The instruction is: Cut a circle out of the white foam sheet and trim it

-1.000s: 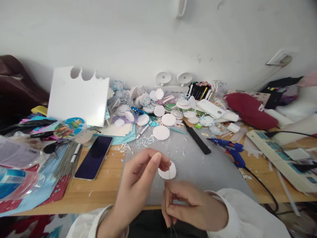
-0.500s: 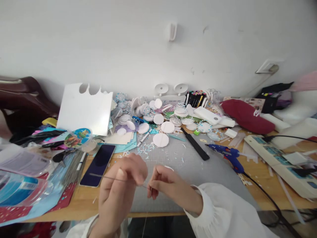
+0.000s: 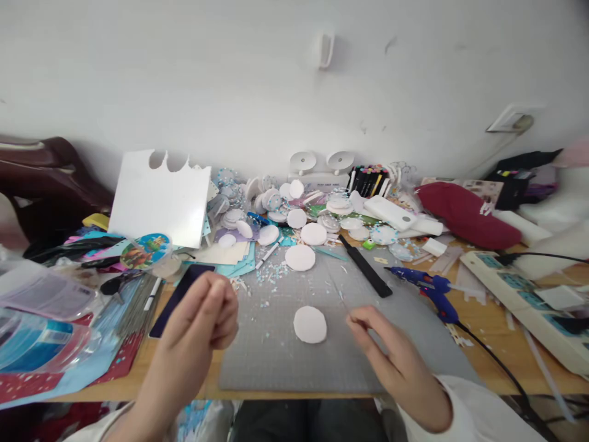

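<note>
My left hand (image 3: 197, 319) is closed in a fist above the table's front left, in front of the dark phone (image 3: 172, 301); what it holds, if anything, is hidden. At the right of the grey cutting mat (image 3: 271, 362), my right hand (image 3: 391, 356) pinches a thin wire (image 3: 340, 293) that points up and left. Between the hands a white disc (image 3: 310, 325) lies flat on the mat. Farther back lies another white disc (image 3: 300, 258), below a heap of white discs and dotted rings.
A black-handled tool (image 3: 365, 267) and a blue glue gun (image 3: 430, 288) lie on the right, near a power strip (image 3: 519, 307). A white board (image 3: 161, 199) leans at the back left. Grey wires (image 3: 135, 310) and plastic packages sit at the left.
My hands have moved apart, the left one to the left and the right one to the right. The white disc between them has come into full view.
</note>
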Available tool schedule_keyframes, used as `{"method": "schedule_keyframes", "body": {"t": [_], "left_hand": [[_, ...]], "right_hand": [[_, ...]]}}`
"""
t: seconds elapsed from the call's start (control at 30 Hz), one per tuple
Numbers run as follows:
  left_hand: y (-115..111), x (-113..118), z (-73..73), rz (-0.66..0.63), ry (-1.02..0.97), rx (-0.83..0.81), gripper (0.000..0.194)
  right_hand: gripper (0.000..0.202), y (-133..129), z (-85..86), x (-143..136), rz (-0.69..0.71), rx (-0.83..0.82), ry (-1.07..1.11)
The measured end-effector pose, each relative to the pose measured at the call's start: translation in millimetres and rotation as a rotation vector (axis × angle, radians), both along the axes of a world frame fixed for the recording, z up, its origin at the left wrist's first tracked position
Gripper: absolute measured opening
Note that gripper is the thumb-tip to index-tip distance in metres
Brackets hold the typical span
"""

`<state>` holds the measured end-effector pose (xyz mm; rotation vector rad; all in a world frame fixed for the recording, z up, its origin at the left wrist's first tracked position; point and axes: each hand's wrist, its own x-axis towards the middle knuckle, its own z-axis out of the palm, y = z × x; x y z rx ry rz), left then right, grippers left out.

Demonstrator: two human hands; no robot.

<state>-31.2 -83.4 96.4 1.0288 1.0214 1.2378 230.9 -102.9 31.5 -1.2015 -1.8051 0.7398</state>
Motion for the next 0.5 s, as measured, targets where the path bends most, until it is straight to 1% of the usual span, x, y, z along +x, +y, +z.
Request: {"method": "schedule_keyframes", "body": {"t": [0.03,0.07,0.13,0.2,0.23,0.3,0.37,0.43,0.5], "left_hand": [[-5,-2,-12.2,-0.064,0.092,-0.031,0.027],[-10,-2,-24.9,-0.122,0.181,-0.046,0.025],[-21,0,-48.3,-0.241,0.36,-0.055,0.023],[-31,5,-64.6,-0.317,0.479,-0.059,0.024],[-35,9,-69.3,-0.34,0.504,-0.07,0.025],[-41,18,-72.3,-0.369,0.493,-0.116,0.029],[-43,27,-70.2,-0.364,0.451,-0.162,0.033],[-44,36,-67.7,-0.331,0.418,-0.171,0.038],[-43,42,-67.8,-0.284,0.403,-0.164,0.043]], "right_hand": [[0.01,-4,-4.8,10,-0.001,0.088,-0.101],[0.012,-9,-10.1,17,0.003,0.139,-0.178],[0.015,-19,-21.3,26,-0.002,0.187,-0.285],[0.018,-30,-32.6,28,0.004,0.212,-0.363],[0.019,-35,-38.1,27,0.009,0.219,-0.396],[0.02,-43,-47.8,23,0.019,0.251,-0.454],[0.021,-48,-54.4,18,0.017,0.277,-0.491],[0.022,-51,-56.6,15,0.023,0.28,-0.513],[0.023,-53,-54.3,13,0.045,0.264,-0.519]]}}
